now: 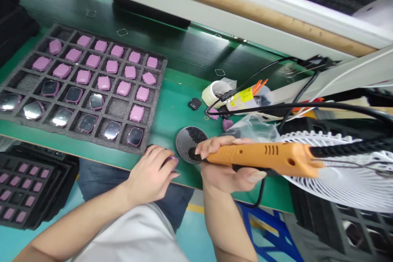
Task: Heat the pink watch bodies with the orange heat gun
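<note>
My right hand [225,163] grips an orange electric screwdriver [270,157], held level with its black tip over a round perforated screw dish [187,139] on the green bench. My left hand [152,172] curls at the bench's front edge, fingers closed round a small pink watch case [172,159] of which only an edge shows. A grey foam tray [121,108] lies to the left, its cells filled with several pink watch cases, some back up and some showing their glossy screens.
A white fan [337,180] sits at the right under black cables. A tape roll [215,92], a plastic bag and a small black part [194,103] lie behind the dish. More trays of pink cases [21,188] are stacked at lower left.
</note>
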Demonstrator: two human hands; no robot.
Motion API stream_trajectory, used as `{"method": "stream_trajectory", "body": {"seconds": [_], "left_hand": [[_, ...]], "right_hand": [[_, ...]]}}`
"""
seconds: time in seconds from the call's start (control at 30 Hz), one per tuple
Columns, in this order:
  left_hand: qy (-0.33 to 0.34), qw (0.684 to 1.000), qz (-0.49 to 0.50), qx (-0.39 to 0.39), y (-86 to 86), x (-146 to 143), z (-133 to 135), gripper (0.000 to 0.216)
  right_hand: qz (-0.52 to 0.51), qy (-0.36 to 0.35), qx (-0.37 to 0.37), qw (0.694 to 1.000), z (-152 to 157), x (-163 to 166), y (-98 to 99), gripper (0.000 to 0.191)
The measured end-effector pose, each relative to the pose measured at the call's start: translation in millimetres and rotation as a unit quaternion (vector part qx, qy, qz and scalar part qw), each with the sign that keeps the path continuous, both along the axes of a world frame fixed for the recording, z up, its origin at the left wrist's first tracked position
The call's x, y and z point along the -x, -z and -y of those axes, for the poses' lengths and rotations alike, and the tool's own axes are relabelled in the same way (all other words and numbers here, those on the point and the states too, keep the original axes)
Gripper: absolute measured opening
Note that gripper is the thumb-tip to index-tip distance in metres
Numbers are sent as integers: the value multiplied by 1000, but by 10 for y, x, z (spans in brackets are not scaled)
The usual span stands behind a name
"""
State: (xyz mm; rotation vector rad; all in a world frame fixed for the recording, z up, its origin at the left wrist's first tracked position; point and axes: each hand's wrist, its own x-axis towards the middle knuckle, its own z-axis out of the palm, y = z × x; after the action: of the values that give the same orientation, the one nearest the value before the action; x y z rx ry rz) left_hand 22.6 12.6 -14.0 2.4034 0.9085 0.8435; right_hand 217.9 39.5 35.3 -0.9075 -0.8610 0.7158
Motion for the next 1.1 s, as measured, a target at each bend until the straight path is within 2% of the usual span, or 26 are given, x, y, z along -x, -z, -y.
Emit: {"method": "stream_trajectory", "body": {"seconds": [0.27,0.9,1.1], "left_hand": [[63,997,13,36,-97,93,-82,34],[46,999,19,11,-54,67,-73,25],[38,999,21,-11,-24,55,-68,21]], "right_hand": [[-2,-5,-13,1000,25,11,20,54],[-13,-13,-24,1000,9,11,31,53],[-3,-38,-19,999,49,-20,-18,54]]}}
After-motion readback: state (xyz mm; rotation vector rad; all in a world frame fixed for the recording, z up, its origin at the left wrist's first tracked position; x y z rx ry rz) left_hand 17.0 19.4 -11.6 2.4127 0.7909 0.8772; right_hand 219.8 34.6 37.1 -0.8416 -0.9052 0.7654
